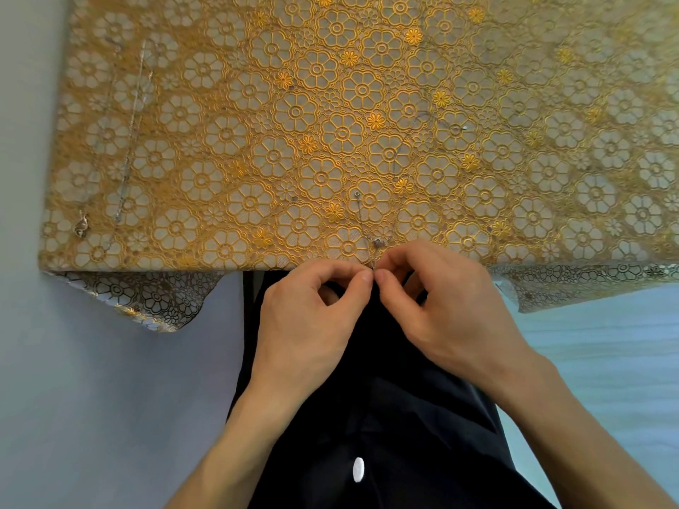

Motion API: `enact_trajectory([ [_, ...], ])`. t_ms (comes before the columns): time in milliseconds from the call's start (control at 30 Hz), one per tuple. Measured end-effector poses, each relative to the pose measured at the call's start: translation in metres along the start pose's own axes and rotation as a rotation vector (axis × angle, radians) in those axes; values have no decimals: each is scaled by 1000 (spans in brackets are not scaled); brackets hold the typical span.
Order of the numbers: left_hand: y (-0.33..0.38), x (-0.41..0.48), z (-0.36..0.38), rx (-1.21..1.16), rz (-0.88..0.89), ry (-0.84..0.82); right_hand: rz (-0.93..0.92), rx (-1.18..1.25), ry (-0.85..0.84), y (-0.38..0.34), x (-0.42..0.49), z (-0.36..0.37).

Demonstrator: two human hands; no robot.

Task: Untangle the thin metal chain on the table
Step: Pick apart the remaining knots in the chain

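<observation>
A thin metal chain (377, 242) lies at the near edge of the table, bunched into a small knot just beyond my fingertips. One end with a small ring (356, 194) trails away from me; another strand curves off to a clasp (463, 128) at the right. My left hand (316, 306) and my right hand (433, 295) meet at the table edge, thumbs and forefingers pinched together on the chain below the knot. The part between my fingers is hidden.
The table (220, 141) wears a gold floral lace cloth that hangs over the near edge. Along the left side lies a second long chain (132, 115), stretched straight, with a clasp (81, 224) near the corner. My dark clothing fills the space under my hands.
</observation>
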State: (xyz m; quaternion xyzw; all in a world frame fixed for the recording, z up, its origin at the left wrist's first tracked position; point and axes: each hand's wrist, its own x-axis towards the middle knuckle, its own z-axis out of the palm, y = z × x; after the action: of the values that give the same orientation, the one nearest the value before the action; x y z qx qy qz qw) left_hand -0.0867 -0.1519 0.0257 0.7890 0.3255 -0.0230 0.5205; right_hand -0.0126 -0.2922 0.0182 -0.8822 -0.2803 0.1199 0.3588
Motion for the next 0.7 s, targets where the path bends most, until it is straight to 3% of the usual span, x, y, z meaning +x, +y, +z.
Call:
enact_trajectory([
  [133, 1, 0, 1, 93, 71, 42, -60, -127, -15, 1, -1, 3],
  [400, 2, 3, 0, 155, 170, 91, 82, 156, -52, 4, 2, 1],
  [700, 6, 2, -2, 186, 299, 73, 127, 234, -39, 3, 3, -1],
])
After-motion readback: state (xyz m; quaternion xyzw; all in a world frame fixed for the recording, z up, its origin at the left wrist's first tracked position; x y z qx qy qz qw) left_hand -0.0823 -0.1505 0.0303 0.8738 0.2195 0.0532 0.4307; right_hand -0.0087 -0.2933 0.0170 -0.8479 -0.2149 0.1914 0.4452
